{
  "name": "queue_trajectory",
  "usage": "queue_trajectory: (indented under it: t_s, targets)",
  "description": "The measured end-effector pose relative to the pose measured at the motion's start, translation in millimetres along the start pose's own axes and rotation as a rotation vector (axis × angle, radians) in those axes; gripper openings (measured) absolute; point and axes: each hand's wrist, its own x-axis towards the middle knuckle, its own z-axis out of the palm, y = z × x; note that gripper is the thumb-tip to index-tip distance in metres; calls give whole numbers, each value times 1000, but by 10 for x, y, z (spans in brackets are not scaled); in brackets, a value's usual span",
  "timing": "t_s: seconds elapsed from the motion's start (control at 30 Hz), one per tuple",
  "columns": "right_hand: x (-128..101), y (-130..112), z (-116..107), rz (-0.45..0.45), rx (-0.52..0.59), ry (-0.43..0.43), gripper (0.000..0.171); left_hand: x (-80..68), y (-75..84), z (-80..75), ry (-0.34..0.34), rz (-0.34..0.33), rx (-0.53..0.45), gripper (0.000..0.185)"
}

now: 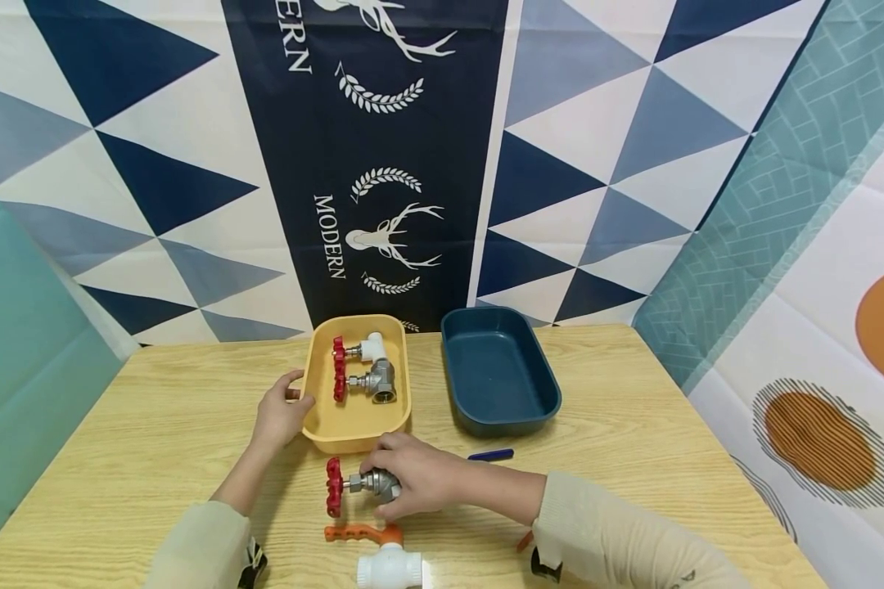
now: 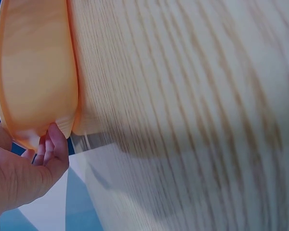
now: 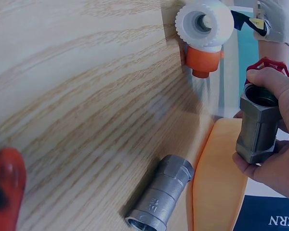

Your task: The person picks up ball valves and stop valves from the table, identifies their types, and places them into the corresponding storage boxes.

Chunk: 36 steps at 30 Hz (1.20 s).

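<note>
My right hand grips a metal valve with a red handwheel, held just above the table in front of the yellow tray. In the right wrist view my fingers wrap the valve's hexagonal body. My left hand holds the tray's left rim, its fingertips against the tray wall. Inside the tray lie a white valve and a metal valve, both with red handwheels. A white ball valve with an orange handle lies near the table's front edge.
An empty dark blue tray stands right of the yellow one. A blue pen lies in front of it. A short metal fitting lies on the table beside the yellow tray. Patterned cloth hangs behind the wooden table.
</note>
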Motion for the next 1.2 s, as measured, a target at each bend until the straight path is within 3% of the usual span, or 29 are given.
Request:
queue_trajectory:
  t_s: [0.37, 0.63, 1.2]
  targets:
    - [-20, 21, -45, 4, -19, -17, 47, -1, 7, 1, 3, -7, 5, 51]
    - [-8, 35, -93, -34, -28, 7, 49, 10, 7, 6, 6, -1, -3, 51]
    - [19, -4, -254, -12, -27, 39, 50, -21, 19, -7, 3, -6, -16, 51]
